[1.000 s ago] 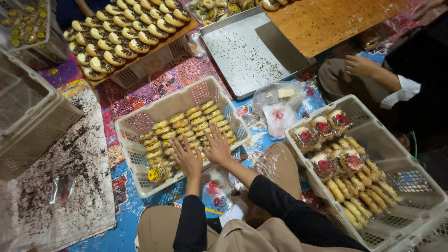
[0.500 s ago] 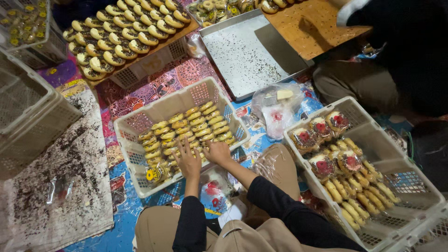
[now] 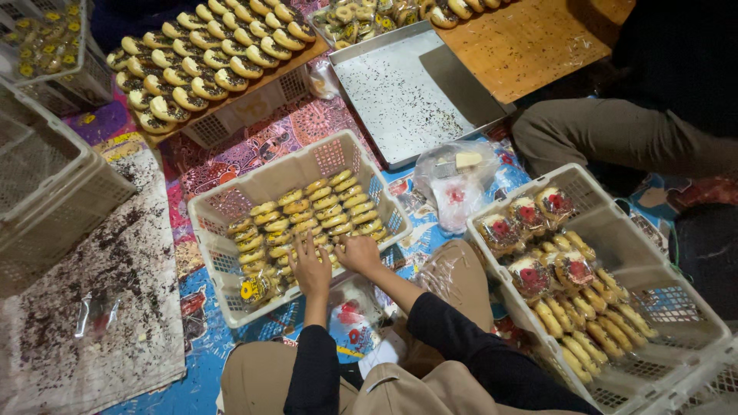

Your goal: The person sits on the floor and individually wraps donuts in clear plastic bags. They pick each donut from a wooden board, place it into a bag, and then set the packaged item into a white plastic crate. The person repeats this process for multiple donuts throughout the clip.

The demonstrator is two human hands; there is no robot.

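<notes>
A cream plastic basket [image 3: 223,209] stands in front of me with rows of wrapped pastries [image 3: 315,211] packed in it. My left hand [image 3: 309,265] lies flat with spread fingers on the pastries at the basket's near side. Beside it, my right hand [image 3: 358,251] rests on the same rows with fingers curled down onto the packs. Whether either hand grips a pack is hidden. Both arms wear dark sleeves.
A second basket [image 3: 684,307] of packed pastries stands at right. A metal tray [image 3: 400,88] and a wooden board [image 3: 530,42] lie behind, a board of unwrapped pastries [image 3: 207,54] at the back left. Another person's leg [image 3: 615,138] is at right. Empty crates [image 3: 46,184] stand at left.
Both my hands slid toward me along the pastry rows. The other person's hand, earlier at upper right, has left the view.
</notes>
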